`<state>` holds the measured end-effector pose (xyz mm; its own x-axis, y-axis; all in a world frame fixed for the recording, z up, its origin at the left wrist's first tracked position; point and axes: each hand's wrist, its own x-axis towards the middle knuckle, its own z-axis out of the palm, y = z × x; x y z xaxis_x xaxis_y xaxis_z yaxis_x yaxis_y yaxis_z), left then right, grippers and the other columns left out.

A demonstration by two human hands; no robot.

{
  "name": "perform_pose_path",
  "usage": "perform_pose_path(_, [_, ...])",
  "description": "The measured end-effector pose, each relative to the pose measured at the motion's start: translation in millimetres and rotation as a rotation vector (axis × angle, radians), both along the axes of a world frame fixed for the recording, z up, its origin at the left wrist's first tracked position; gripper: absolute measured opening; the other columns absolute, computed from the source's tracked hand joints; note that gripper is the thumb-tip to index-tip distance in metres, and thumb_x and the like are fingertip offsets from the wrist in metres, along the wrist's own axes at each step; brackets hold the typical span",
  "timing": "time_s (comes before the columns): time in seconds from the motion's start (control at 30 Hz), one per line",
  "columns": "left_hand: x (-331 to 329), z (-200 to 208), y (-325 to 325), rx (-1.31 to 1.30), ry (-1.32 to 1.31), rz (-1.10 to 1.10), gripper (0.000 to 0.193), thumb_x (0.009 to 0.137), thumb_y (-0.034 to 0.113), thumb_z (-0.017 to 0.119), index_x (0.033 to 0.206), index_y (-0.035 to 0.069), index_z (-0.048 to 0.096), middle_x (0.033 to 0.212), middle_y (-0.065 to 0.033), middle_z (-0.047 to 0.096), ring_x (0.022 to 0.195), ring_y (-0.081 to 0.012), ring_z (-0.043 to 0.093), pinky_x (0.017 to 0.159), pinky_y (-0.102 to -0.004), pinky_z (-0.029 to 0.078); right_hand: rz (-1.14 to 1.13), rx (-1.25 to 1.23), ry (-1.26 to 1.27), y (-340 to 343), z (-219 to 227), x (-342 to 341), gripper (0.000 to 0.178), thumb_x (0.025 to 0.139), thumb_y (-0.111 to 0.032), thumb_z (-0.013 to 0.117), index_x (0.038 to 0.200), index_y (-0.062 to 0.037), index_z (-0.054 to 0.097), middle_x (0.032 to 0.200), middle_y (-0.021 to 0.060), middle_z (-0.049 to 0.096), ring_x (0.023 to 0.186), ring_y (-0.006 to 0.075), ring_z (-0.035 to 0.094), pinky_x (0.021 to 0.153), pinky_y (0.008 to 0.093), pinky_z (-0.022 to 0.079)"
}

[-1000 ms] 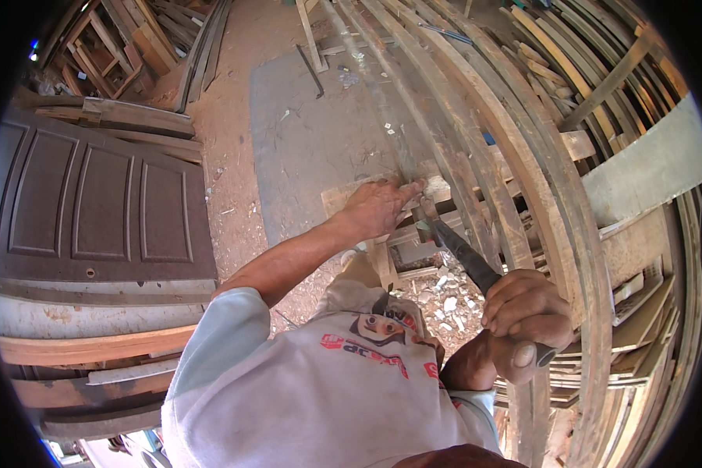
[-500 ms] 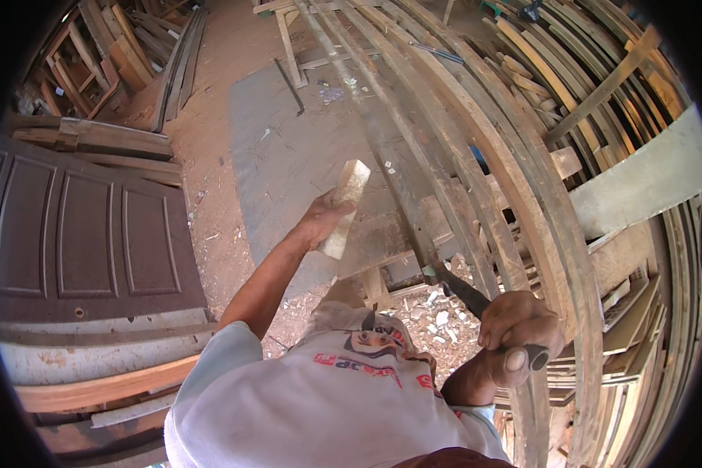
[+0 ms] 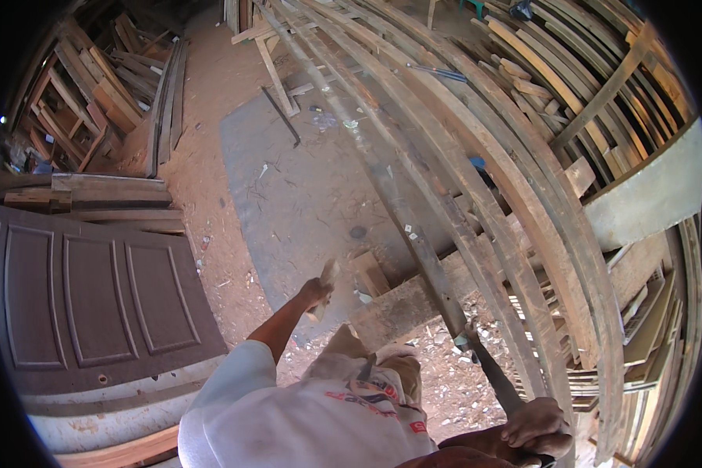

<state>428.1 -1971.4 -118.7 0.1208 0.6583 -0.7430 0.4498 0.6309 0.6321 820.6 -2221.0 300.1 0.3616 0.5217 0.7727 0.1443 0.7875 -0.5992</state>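
Note:
My left hand (image 3: 313, 292) is closed round a short pale wood block (image 3: 329, 274), held in the air over the grey floor sheet. At the lower right, my right hand (image 3: 535, 427) wraps round a long dark handle (image 3: 498, 381). That handle slants away up and left to the near end of a long narrow beam (image 3: 402, 218). Whether the two are joined or only overlap I cannot tell. A small pale patch shows where they meet.
Long curved-looking beams (image 3: 515, 187) run away on my right, with stacked timber (image 3: 554, 70) beyond. A brown panelled door (image 3: 93, 292) lies on boards at the left. A wooden trestle (image 3: 277, 74) stands ahead. Wood chips (image 3: 452, 390) litter the floor, and a grey sheet (image 3: 265, 156) covers part of it.
My left hand has gone lower and farther off with the block, which is tilted differently. My right hand and its dark handle sit lower in the picture. The whole view has shifted.

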Motion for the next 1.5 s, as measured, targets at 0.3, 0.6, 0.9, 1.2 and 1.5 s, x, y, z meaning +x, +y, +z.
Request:
perform_pose_path(0.3, [-129, -48, -124, 0.007, 0.531, -0.694, 0.059, 0.082, 0.049, 0.078, 0.116, 0.001, 0.070, 0.104, -0.0228, 0.075, 0.099, -0.0384, 0.072, 0.086, -0.0459, 0.056, 0.255, -0.026, -0.180, -22, -14, 13, 0.040, 0.096, -0.042, 0.065, 0.099, -0.0026, 0.056, 0.073, 0.0117, 0.065, 0.062, 0.0271, 0.062, 0.062, 0.0390, 0.050])
perform_pose_path(0.6, [-132, -10, -224, -0.069, 0.456, -0.711, 0.069, 0.086, 0.053, 0.072, 0.130, 0.001, 0.063, 0.124, -0.0258, 0.069, 0.115, -0.0391, 0.067, 0.097, -0.0457, 0.053, -0.153, -0.030, -0.046, -26, -33, -64, 0.054, 0.088, -0.054, 0.077, 0.090, -0.0077, 0.050, 0.068, 0.0044, 0.051, 0.053, 0.0178, 0.052, 0.051, 0.0321, 0.040])
perform_pose_path(0.9, [-163, -15, -240, -0.045, 0.203, -0.415, 0.071, 0.082, 0.053, 0.079, 0.127, 0.002, 0.062, 0.114, -0.0228, 0.072, 0.106, -0.0347, 0.069, 0.092, -0.0445, 0.053, -0.237, -0.184, 0.065, -32, -20, -82, 0.057, 0.088, -0.057, 0.075, 0.091, -0.0053, 0.052, 0.077, 0.0084, 0.053, 0.063, 0.0181, 0.049, 0.055, 0.0336, 0.039])
perform_pose_path(1.2, [-186, -9, -179, 0.152, 0.363, -0.345, 0.056, 0.087, 0.037, 0.075, 0.126, -0.002, 0.062, 0.109, -0.0242, 0.072, 0.101, -0.0358, 0.071, 0.090, -0.0448, 0.054, -0.379, -0.226, -0.118, 23, 2, -92, 0.060, 0.092, -0.061, 0.069, 0.082, -0.0039, 0.051, 0.065, 0.0069, 0.052, 0.054, 0.0162, 0.049, 0.049, 0.0295, 0.038])
perform_pose_path(1.5, [-275, -16, -123, -0.149, 0.332, -0.163, 0.060, 0.087, 0.037, 0.079, 0.131, 0.000, 0.061, 0.114, -0.0206, 0.072, 0.103, -0.0306, 0.069, 0.090, -0.0420, 0.054, -0.632, 0.068, -0.481, 164, 19, -110, 0.038, 0.095, -0.036, 0.075, 0.090, -0.0015, 0.058, 0.065, 0.0080, 0.054, 0.057, 0.0208, 0.055, 0.053, 0.0345, 0.045])
